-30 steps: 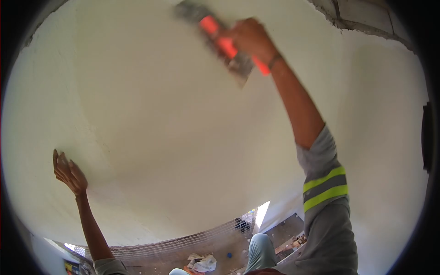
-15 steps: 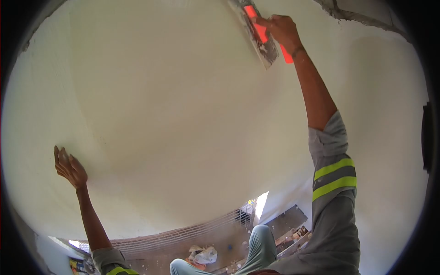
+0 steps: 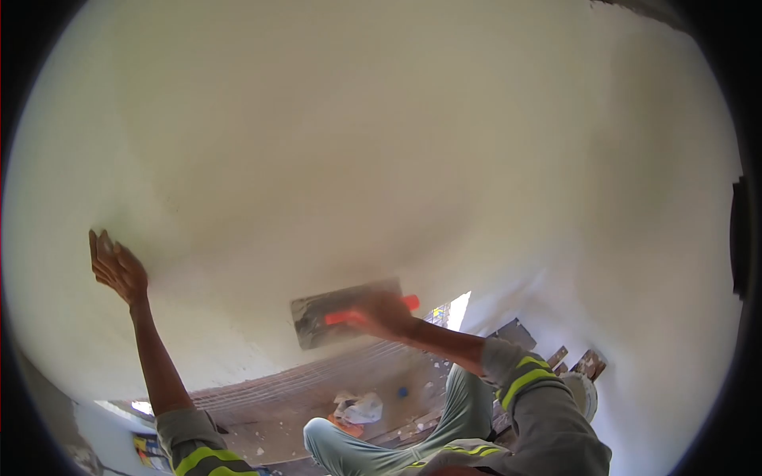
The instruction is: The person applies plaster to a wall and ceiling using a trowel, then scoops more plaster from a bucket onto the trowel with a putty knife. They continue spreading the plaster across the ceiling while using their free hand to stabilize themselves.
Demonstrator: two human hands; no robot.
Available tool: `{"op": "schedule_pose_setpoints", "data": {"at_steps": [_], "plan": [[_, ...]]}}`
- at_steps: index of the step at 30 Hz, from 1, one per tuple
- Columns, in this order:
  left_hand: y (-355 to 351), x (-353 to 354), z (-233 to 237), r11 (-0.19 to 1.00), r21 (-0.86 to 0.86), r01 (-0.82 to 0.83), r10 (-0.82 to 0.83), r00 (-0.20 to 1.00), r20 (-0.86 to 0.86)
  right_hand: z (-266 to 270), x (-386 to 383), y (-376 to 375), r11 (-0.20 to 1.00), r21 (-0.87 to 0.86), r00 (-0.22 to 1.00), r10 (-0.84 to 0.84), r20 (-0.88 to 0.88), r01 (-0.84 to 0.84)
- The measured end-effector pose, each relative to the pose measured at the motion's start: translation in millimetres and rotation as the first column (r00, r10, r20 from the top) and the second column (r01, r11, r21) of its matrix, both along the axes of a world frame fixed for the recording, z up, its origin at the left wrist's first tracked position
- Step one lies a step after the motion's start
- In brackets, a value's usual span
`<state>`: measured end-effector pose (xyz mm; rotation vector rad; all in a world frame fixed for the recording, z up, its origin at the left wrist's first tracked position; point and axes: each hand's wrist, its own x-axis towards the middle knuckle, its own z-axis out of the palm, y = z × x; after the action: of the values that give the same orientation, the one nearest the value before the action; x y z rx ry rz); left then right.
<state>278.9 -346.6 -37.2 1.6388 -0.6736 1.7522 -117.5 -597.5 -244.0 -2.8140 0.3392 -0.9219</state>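
A pale, smooth plastered wall (image 3: 357, 174) fills most of the head view. My right hand (image 3: 386, 314) grips the red handle of a plastering trowel (image 3: 333, 301), low on the wall near its bottom edge. The trowel's grey rectangular blade lies roughly sideways, to the left of and above the hand, and bears dark and pale smears. Blur softens the right fingers. At the left, my left hand (image 3: 121, 266) rests against the wall with its fingers stretched upward, and I see nothing held in it.
Under the wall's lower edge runs a band of thin parallel lines (image 3: 286, 379). On the floor lie a crumpled white bag (image 3: 361, 407) and a small blue thing (image 3: 402, 392). Wood pieces (image 3: 589, 364) and a pale bucket (image 3: 586, 394) stand at lower right, near my right sleeve.
My right hand has brought the trowel down and left from the top of the wall, and the blade has turned from steep to nearly level. My left hand stays at the left.
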Motion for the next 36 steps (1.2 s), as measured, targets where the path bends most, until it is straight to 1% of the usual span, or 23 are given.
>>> {"op": "schedule_pose_setpoints", "data": {"at_steps": [1, 2, 3, 5, 6, 8, 10, 11, 13, 14, 15, 18, 20, 21, 23, 26, 27, 29, 30, 32, 33, 35, 36], "plan": [[1, 7, 0, 1.0, 0.015, -0.022, 0.022, 1.0, -0.005, 9, -24, 2, 0.984, 0.174, 0.999, -0.023, -0.041, 0.029], [1, 10, 3, 1.0, 0.027, 0.004, -0.005, 0.999, 0.04, -6, -46, -9, 0.989, 0.074, 0.974, -0.136, 0.183, 0.125], [3, 12, 4, 0.999, 0.044, 0.028, -0.031, 0.996, 0.08, -1, -73, -11, 0.666, 0.694, 0.888, -0.102, 0.448, -0.274], [6, 17, 3, 0.997, 0.067, 0.039, -0.051, 0.983, 0.178, -2, -125, -21, 0.578, 0.772, 0.786, -0.333, 0.52, -0.265], [2, 20, 2, 0.999, 0.028, 0.023, -0.027, 0.99, 0.14, -15, -139, -27, 0.447, 0.83, 0.785, -0.357, 0.507, -0.332], [-2, 22, -4, 0.999, -0.023, -0.027, 0.028, 0.998, 0.058, -54, -152, -19, 0.164, 0.91, 0.863, -0.292, 0.413, -0.38], [-2, 24, -4, 0.998, 0.002, -0.063, 0.062, 0.995, 0.082, -118, -144, -17, -0.105, 0.869, 0.843, -0.321, 0.431, -0.484], [-1, 25, -4, 0.996, 0.008, -0.09, 0.089, 0.992, 0.094, -144, -139, -13, -0.19, 0.796, 0.802, -0.323, 0.502, -0.575], [-3, 20, -5, 1.0, -0.019, -0.022, 0.024, 0.992, 0.124, -194, -121, -21, -0.231, 0.81, 0.838, -0.241, 0.489, -0.539], [-6, 17, -5, 0.999, -0.033, 0.018, -0.013, 0.99, 0.142, -209, -114, -23, -0.247, 0.815, 0.851, -0.202, 0.485, -0.523], [-6, 21, -4, 1.0, -0.022, 0.005, -0.002, 0.987, 0.16, -213, -104, -25, -0.27, 0.837, 0.878, -0.205, 0.433, -0.476], [0, 44, -5, 0.999, 0.01, -0.035, 0.032, 0.979, 0.2, -227, -82, -37, -0.26, 0.848, 0.884, -0.207, 0.419, -0.463], [6, 53, -3, 0.998, 0.022, -0.065, 0.059, 0.974, 0.219, -225, -75, -42, -0.243, 0.85, 0.883, -0.174, 0.436, -0.467], [10, 63, -4, 0.994, 0.034, -0.1, 0.092, 0.977, 0.192, -223, -74, -45, -0.231, 0.853, 0.883, -0.157, 0.442, -0.468], [19, 80, -5, 0.985, 0.06, -0.164, 0.155, 0.978, 0.14, -241, -67, -53, -0.25, 0.868, 0.904, -0.123, 0.41, -0.428], [9, 53, -4, 0.996, 0.024, -0.082, 0.077, 0.985, 0.152, -241, -54, -61, -0.244, 0.876, 0.908, -0.073, 0.412, -0.417], [9, 52, -4, 0.998, 0.003, -0.065, 0.064, 0.988, 0.137, -232, -49, -60, -0.236, 0.877, 0.907, -0.06, 0.417, -0.419], [6, 50, -6, 0.998, -0.051, -0.024, 0.029, 0.994, 0.109, -212, -47, -57, -0.217, 0.921, 0.946, -0.083, 0.314, -0.324], [3, 47, -7, 0.999, -0.051, -0.008, 0.013, 0.995, 0.099, -193, -43, -61, -0.19, 0.94, 0.959, -0.09, 0.269, -0.282], [1, 35, -7, 0.997, -0.078, 0.027, -0.019, 0.995, 0.098, -152, -34, -61, -0.106, 0.92, 0.922, -0.135, 0.362, -0.377], [0, 28, -5, 0.997, -0.078, 0.014, -0.007, 0.996, 0.09, -107, -34, -60, -0.038, 0.915, 0.911, -0.109, 0.397, -0.403], [-5, 16, -5, 0.999, -0.045, 0.003, 0.0, 0.998, 0.067, -4, -32, -58, 0.01, 0.848, 0.844, -0.085, 0.529, -0.53], [-6, 14, -5, 0.999, -0.046, 0.02, -0.018, 0.998, 0.052, 40, -29, -68, 0.205, 0.817, 0.833, -0.013, 0.553, -0.539]]}}
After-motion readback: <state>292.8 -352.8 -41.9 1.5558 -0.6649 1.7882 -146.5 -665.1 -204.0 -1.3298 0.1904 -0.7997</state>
